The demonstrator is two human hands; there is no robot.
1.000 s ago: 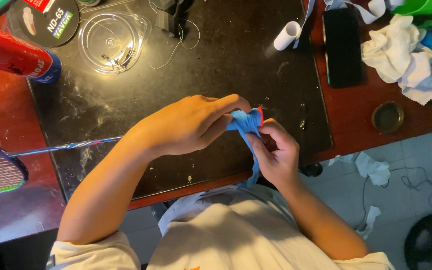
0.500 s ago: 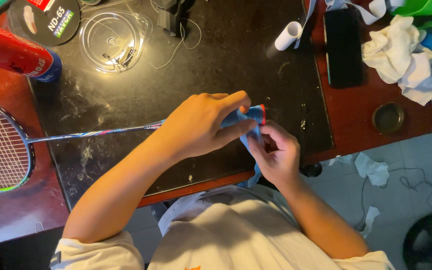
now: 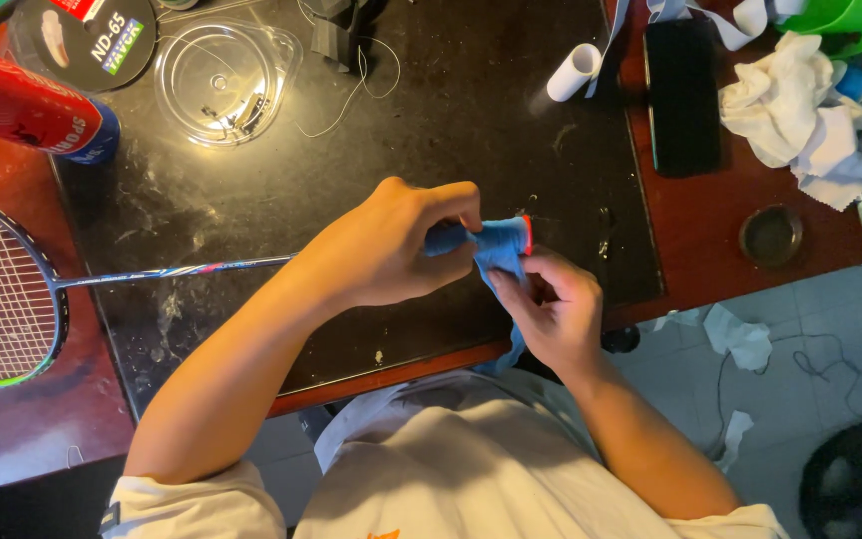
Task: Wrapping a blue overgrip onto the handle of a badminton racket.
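Observation:
A badminton racket (image 3: 12, 299) lies across the black mat (image 3: 431, 120), its strung head at the left and its thin shaft running right. My left hand (image 3: 391, 245) is closed around the racket's handle. The handle end (image 3: 496, 238) is wrapped in blue grip tape with a red rim. My right hand (image 3: 546, 309) pinches the loose blue tape just below the handle end. A strip of that tape (image 3: 509, 354) hangs down past the desk edge.
A red tube (image 3: 27, 105) lies at the far left. A clear round lid (image 3: 221, 80), a black reel (image 3: 87, 40), a white roll (image 3: 576, 72), a black phone (image 3: 682, 95) and crumpled white cloths (image 3: 800, 110) sit along the back. The wooden desk's edge (image 3: 371, 379) is near my body.
The racket has slid to the right, so more of its strung head shows at the left. Both hands stay on the handle and the blue tape.

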